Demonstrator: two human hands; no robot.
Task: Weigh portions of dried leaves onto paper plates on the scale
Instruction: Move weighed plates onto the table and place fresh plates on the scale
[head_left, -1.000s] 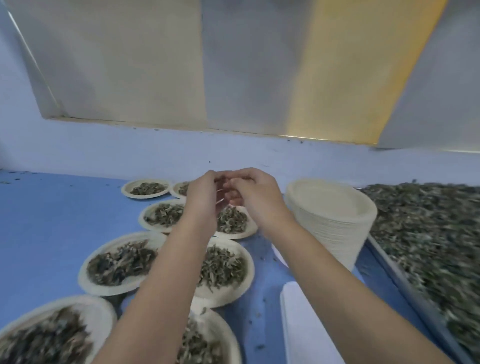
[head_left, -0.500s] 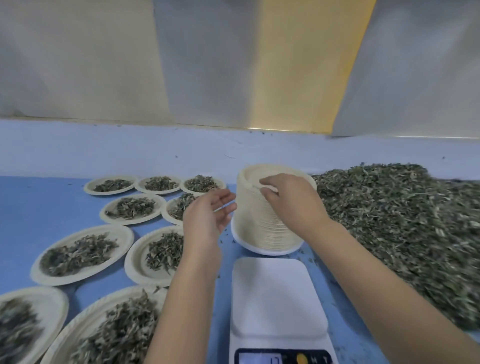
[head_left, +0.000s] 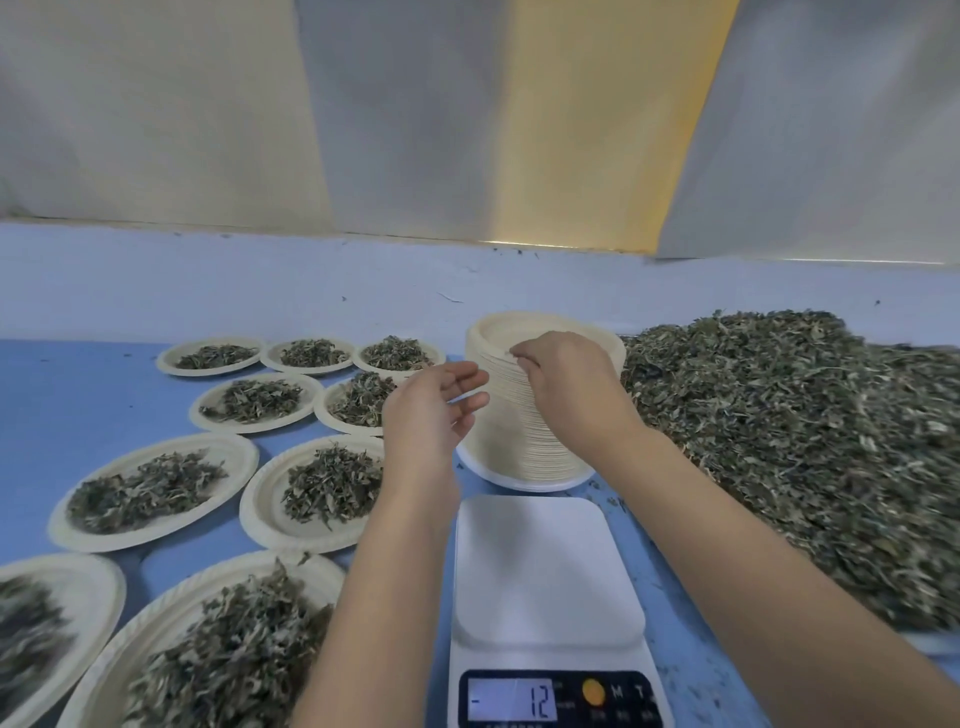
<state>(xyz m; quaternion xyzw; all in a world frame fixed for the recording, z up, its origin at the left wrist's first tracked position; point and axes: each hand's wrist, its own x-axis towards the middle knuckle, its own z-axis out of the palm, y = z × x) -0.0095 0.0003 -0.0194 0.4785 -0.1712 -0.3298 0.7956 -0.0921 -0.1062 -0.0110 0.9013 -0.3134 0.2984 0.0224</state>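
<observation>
Nine filled plates (head_left: 236, 457) on the surface's (head_left: 78, 395) left; scale (head_left: 545, 566) bare. Right hand (head_left: 566, 387) pinches the stack's (head_left: 511, 431) top plate (head_left: 501, 331), left hand (head_left: 431, 410) relaxed, fingers apart; a large leaf pile (head_left: 805, 441) is left.

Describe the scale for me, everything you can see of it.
The scale is white, plastic by its look, with a rounded square platform that carries nothing. Its near edge has a dark panel: a lit display reading minus 12, an orange round button and keys marked M and T. It lies flat on the blue table, just nearer than the stack of paper plates. The left hand and right hand are clear of it.
</observation>
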